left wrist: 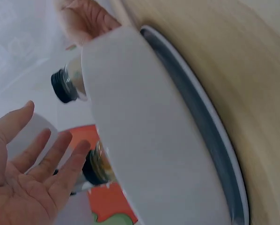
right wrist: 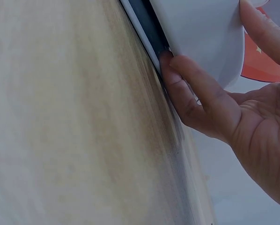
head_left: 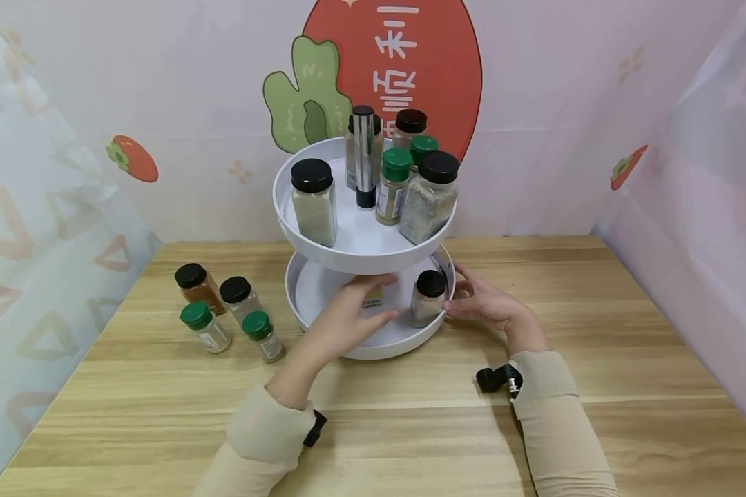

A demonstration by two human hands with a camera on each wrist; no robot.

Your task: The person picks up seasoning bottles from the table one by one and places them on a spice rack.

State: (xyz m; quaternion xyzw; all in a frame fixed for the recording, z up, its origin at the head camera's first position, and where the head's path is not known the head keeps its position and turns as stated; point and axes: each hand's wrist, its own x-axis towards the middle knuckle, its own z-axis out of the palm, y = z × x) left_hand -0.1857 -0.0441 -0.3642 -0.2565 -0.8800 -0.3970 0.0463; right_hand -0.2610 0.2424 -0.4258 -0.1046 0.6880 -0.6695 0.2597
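A white two-tier round rack stands on the table. My left hand (head_left: 342, 317) reaches over the front of its lower tray (head_left: 385, 351), fingers spread and holding nothing. Behind that hand a yellowish labelled container (head_left: 373, 299) is mostly hidden under the upper tray. A black-capped jar (head_left: 427, 304) stands at the lower tray's right side. My right hand (head_left: 488, 304) grips the lower tray's right edge from outside. In the right wrist view its thumb (right wrist: 264, 30) touches the upper rim and its fingers (right wrist: 203, 89) are at the base.
The upper tray (head_left: 360, 261) bears several jars with black or green caps and a silver tube (head_left: 364, 155). Left of the rack stand a red-brown jar (head_left: 202, 290), a black-capped jar (head_left: 241, 300) and green-capped bottles (head_left: 211, 335). A printed curtain hangs behind.
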